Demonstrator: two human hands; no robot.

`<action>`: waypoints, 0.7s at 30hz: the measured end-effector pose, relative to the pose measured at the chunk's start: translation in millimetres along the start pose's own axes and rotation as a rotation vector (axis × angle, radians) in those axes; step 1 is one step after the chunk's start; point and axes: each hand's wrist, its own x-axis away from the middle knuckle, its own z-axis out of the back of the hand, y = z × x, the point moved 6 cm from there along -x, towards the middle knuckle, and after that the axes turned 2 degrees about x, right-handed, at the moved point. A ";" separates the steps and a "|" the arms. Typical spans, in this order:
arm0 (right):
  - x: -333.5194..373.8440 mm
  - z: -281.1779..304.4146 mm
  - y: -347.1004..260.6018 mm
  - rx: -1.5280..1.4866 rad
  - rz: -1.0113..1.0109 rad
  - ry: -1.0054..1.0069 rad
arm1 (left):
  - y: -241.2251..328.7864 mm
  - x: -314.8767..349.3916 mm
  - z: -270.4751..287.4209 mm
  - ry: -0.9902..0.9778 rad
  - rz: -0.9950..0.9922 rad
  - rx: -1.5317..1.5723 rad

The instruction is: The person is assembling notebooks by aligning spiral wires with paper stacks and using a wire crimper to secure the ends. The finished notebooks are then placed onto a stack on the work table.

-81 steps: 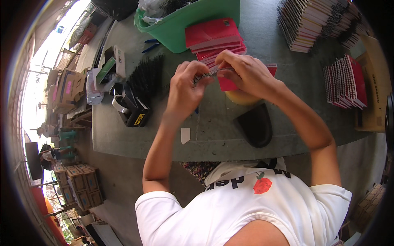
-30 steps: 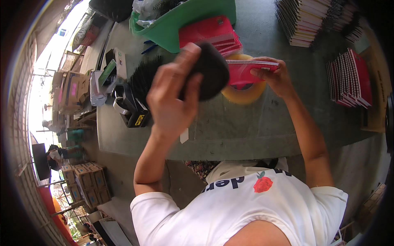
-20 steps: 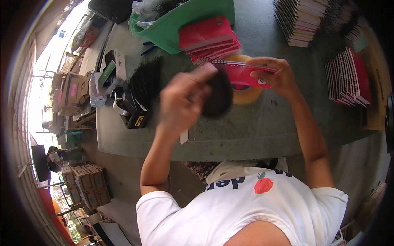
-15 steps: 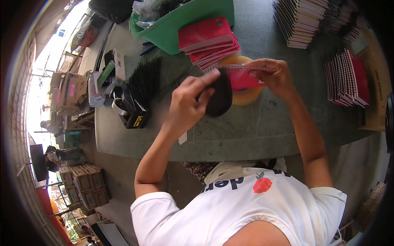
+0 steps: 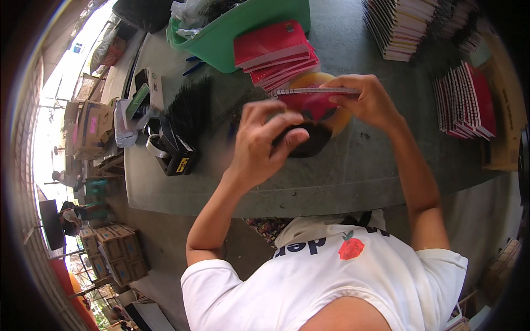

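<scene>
My right hand pinches the right end of a red notebook, which stands on edge with its row of punched holes along the top. By the notebook's left end, my left hand has its fingers bent but apart, slightly blurred, with nothing visible in them. A dark rounded object lies below the notebook, partly behind the left fingers; its kind is unclear. Behind the notebook shows a yellow round object. Black spiral coils lie in a heap to the left.
A stack of red notebooks stands beyond my hands, beside a green basin of coils and plastic. Left of them sits a black tape dispenser. Coil-bound notebooks and a taller notebook stack occupy the right side.
My left hand has lowered slightly from the notebook's top edge, and its fingers have spread. The dark object's visible outline has changed. The right hand keeps its pinch, shifted slightly left.
</scene>
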 end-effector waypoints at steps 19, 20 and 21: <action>-12.7 -42.6 -36.5 0.603 0.302 0.176 | -44.4 -16.7 6.1 0.014 0.425 0.040; -12.9 -43.1 -37.1 0.598 0.295 0.166 | -42.0 -17.3 8.5 0.053 0.390 -0.030; -13.3 -41.7 -39.6 0.593 0.289 0.171 | -42.5 -16.2 7.8 0.072 0.382 0.009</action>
